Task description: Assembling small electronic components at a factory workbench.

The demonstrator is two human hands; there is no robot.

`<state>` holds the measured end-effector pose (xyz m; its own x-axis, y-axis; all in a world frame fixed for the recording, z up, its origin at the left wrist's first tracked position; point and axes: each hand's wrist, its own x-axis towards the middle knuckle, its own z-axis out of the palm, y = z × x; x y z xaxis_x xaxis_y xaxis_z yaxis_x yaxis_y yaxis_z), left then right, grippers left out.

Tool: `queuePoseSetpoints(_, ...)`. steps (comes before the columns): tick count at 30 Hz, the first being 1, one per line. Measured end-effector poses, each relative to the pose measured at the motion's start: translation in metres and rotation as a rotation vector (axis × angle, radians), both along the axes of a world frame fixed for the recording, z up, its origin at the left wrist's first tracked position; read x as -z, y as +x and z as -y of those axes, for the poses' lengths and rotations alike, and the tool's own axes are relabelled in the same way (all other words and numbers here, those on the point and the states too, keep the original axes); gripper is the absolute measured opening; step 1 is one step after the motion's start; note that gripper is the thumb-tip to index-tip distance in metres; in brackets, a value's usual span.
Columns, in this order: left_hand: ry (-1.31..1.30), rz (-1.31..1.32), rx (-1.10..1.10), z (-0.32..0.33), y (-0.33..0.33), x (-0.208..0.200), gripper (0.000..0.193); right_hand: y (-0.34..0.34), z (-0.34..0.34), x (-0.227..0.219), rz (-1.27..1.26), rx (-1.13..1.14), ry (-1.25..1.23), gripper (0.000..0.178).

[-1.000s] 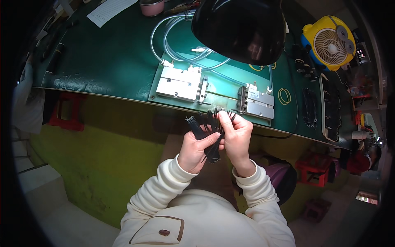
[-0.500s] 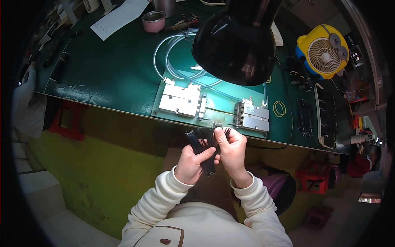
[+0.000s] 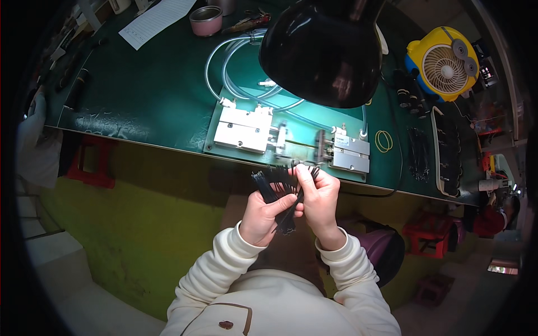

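Note:
My left hand (image 3: pixel 262 215) is closed around a bundle of thin black wires (image 3: pixel 265 186) just in front of the bench edge. The wires spread like a fan at their upper ends, and their lower ends hang below my palm. My right hand (image 3: pixel 319 199) pinches a few black wires between thumb and fingers, beside the bundle. Its fingertips are at the near edge of a green base plate, by the gap between two silver pneumatic cylinder blocks, the left block (image 3: pixel 243 130) and the right block (image 3: pixel 351 152). The wire tips there are blurred.
A black lamp shade (image 3: pixel 319 61) hangs low over the plate. Clear air hoses (image 3: pixel 227 70) coil behind it. Yellow rings (image 3: pixel 384 141), more black wires (image 3: pixel 418 154), a tray (image 3: pixel 438 151) and a yellow fan (image 3: pixel 447 67) are at right. A pink tin (image 3: pixel 205 23) stands at back.
The small end pieces of both cylinder blocks have moved inward toward each other and look blurred. My right hand has shifted slightly right, and the wires are fanned wider. The view has shifted a little.

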<state>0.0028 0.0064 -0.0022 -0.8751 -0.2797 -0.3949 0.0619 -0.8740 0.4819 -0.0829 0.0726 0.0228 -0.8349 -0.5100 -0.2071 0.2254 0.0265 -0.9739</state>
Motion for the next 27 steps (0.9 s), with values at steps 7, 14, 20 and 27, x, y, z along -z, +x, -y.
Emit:
queuePoseSetpoints(7,-0.002,-0.024,0.003,-0.001,-0.001,0.003,0.015,-0.001,0.0,0.004,0.0,0.031,0.024,0.022)
queuePoseSetpoints(14,-0.124,-0.007,-0.012,-0.004,-0.001,-0.005,0.013,-0.001,-0.004,0.006,0.061,-0.008,-0.009,0.023)
queuePoseSetpoints(20,-0.092,-0.012,-0.014,-0.002,0.005,-0.005,0.012,0.004,-0.005,-0.007,-0.008,-0.077,-0.021,0.021)
queuePoseSetpoints(27,-0.027,-0.013,-0.022,-0.004,0.005,-0.003,0.011,0.004,-0.005,-0.007,-0.023,-0.067,-0.004,0.017)
